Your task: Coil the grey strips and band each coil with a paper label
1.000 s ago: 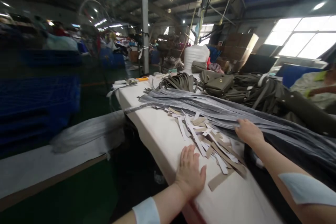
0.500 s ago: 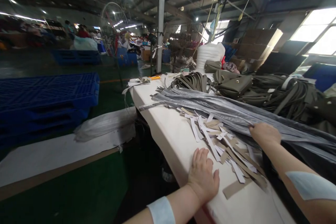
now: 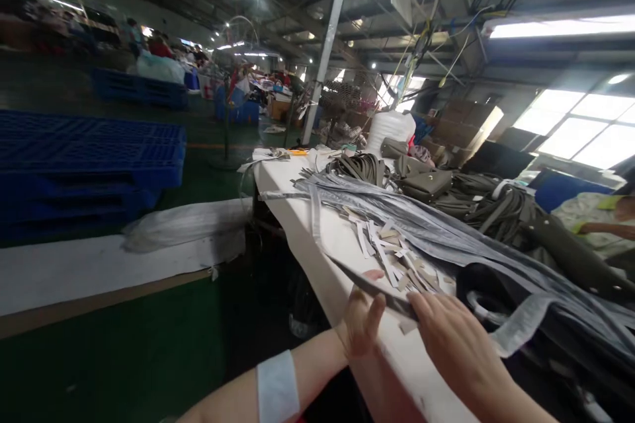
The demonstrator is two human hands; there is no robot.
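Observation:
A long grey strip (image 3: 347, 271) bends from the plastic-covered bundle of strips (image 3: 397, 201) across the white table (image 3: 307, 238) to my hands. My right hand (image 3: 454, 337) is closed on this strip near the front edge. Just left of it, my left hand (image 3: 364, 320) is beside the strip with thumb and fingers apart, the strip passing between them; no firm grip shows. Beyond my hands lies a pile of white and tan paper scraps (image 3: 391, 251). A clear film end (image 3: 526, 324) curls out to the right of my right hand.
Dark olive bags and straps (image 3: 426, 185) are heaped behind the bundle. A white foam roll (image 3: 389, 129) stands at the back. Another person's arm (image 3: 608, 230) is at the right edge. Blue pallets (image 3: 89, 165) sit on the floor at left, near white sheeting (image 3: 64, 271).
My right hand has moved from the bundle toward my left hand, bringing a strip across the table. My left hand has turned and its fingers have spread around the strip. The view has tilted.

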